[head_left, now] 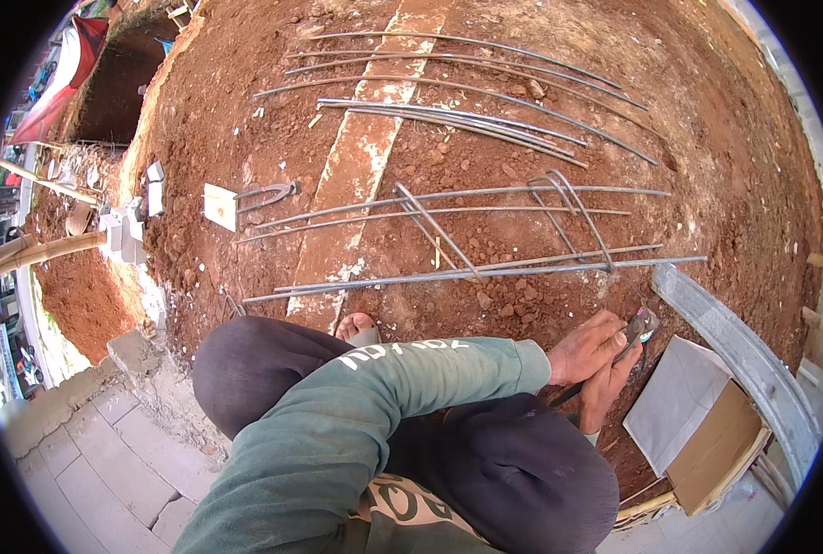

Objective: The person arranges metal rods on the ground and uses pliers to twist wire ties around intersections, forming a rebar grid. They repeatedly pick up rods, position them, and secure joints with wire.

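Note:
Both my hands are together at the right, low over the soil. My left hand point(585, 351) reaches across in a green sleeve, its fingers closed against a dark tool with a greyish head point(641, 326). Below it, my right hand point(599, 395) is wrapped round the same tool; its exact kind is hard to make out. Just beyond lies a bundle of long steel rods point(485, 271). Two bent wire stirrups, a left one point(427, 222) and a right one point(573, 214), stand around the rods. A curved grey metal channel point(739, 337) begins right of the tool.
Several loose rods point(467, 120) lie farther off on red soil, across a pale concrete strip point(356, 157). Pincers point(271, 194) lie left beside a white square piece point(219, 207). An opened cardboard box point(707, 415) stands at lower right. A pit point(121, 92) lies at far left.

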The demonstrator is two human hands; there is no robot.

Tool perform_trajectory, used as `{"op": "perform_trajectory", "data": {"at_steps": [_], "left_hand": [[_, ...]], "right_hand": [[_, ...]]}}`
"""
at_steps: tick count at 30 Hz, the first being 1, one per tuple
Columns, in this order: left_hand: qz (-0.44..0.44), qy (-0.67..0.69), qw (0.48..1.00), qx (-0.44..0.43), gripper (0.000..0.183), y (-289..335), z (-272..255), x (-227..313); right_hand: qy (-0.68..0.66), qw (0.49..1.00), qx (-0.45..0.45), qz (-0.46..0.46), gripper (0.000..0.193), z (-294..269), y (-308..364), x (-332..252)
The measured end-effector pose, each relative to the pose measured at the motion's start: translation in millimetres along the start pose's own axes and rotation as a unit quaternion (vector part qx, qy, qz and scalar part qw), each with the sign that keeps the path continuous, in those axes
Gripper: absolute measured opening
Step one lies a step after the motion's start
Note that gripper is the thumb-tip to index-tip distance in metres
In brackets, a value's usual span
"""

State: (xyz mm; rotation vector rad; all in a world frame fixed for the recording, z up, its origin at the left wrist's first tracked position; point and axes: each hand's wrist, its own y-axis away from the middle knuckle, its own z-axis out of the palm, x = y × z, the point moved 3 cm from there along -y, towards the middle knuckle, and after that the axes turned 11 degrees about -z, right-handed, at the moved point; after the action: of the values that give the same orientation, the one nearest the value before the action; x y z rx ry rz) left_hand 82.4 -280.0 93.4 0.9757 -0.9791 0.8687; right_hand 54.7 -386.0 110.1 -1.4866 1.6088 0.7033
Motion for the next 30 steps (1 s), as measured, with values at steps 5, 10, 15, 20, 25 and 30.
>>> {"op": "perform_trajectory", "data": {"at_steps": [5, 10, 15, 20, 25, 30], "left_hand": [[0.096, -0.259, 0.952, 0.135, 0.027, -4.1, -10.1, 12.7], [0.047, -0.34, 0.88, 0.328, 0.034, -58.1, -67.9, 2.3], [-0.149, -0.268, 0.942, 0.139, 0.06, -94.0, -77.3, -3.7], [-0.214, -0.244, 0.944, 0.062, 0.065, -111.0, -79.1, -11.1], [-0.182, -0.245, 0.948, 0.085, 0.063, -111.8, -77.4, -16.7], [-0.192, -0.246, 0.946, 0.085, 0.061, -113.1, -74.5, -18.4]], "right_hand": [[-0.031, 0.994, -0.094, 0.046, 0.029, -30.0, -14.7, 8.1], [0.354, 0.909, -0.195, -0.098, 0.016, -30.0, -32.3, 19.9], [0.472, 0.826, -0.248, -0.181, 0.021, -10.3, -48.2, 27.9], [0.492, 0.799, -0.299, -0.17, 0.019, -10.2, -57.9, 16.2], [0.571, 0.746, -0.307, -0.151, 0.014, -1.8, -68.4, 7.1], [0.588, 0.752, -0.26, -0.146, 0.013, 2.4, -69.7, 0.9]]}}
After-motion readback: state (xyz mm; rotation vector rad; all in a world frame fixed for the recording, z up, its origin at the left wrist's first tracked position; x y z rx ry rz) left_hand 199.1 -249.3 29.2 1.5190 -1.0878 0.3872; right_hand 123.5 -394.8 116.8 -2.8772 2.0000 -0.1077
